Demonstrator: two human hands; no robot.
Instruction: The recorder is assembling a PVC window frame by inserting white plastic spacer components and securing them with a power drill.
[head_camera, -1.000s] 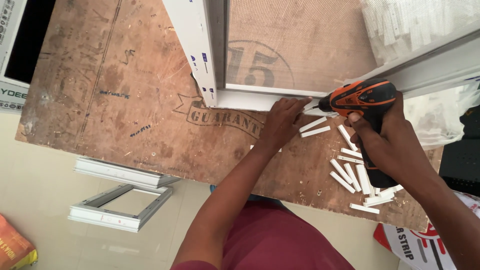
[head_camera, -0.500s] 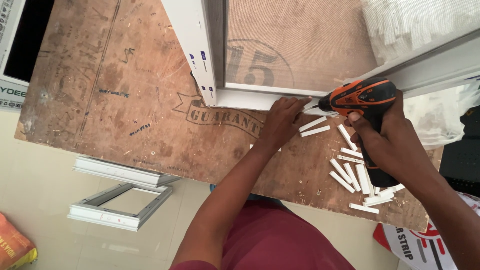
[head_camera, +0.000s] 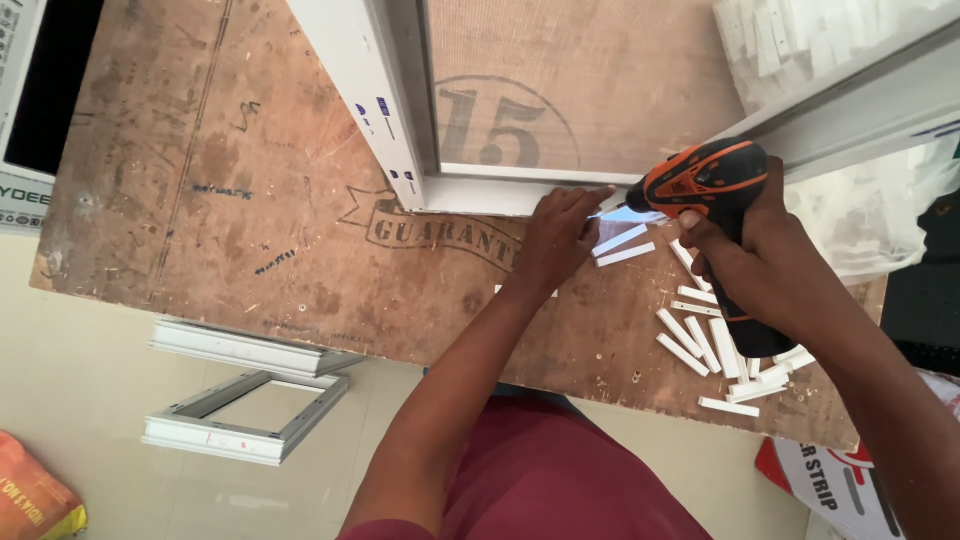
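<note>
1. Drill (head_camera: 712, 185) gripped in my right hand (head_camera: 770, 265), tip at the white frame (head_camera: 480, 190) on the board (head_camera: 250, 200).
2. My left hand (head_camera: 555, 240) lies flat, fingers pressing the frame beside the tip.
3. White strips (head_camera: 700, 340) scattered under my right hand.

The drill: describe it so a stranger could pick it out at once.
On the brown plywood board, look at the near edge of the white frame. There the right hand grips the drill, the only orange-and-black thing among white strips.

Drill (head_camera: 712, 185) tip hidden behind left hand (head_camera: 556, 240); handle covered by right hand (head_camera: 765, 265). Frame (head_camera: 400, 130) cut at top edge. Bag (head_camera: 860, 220) contents blurred.
</note>
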